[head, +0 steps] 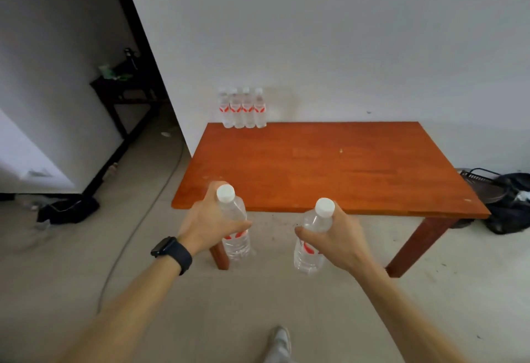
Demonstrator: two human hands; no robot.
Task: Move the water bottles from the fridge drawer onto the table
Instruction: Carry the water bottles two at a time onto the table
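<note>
My left hand (210, 220) grips a clear water bottle (236, 241) with a white cap and red label, held upright in the air just in front of the near edge of the orange-brown wooden table (329, 167). My right hand (337, 233) grips a second such bottle (309, 253), also upright, in front of the table edge. Several matching bottles (243, 109) stand in a row at the table's far left corner against the wall. The fridge drawer is out of view.
A white appliance (31, 159) stands at the left. A dark side table (120, 90) with clutter sits in the back room. A black cloth (67, 209) and a cable lie on the floor. Black bags (507, 199) sit right of the table. My shoe (279, 339) shows below.
</note>
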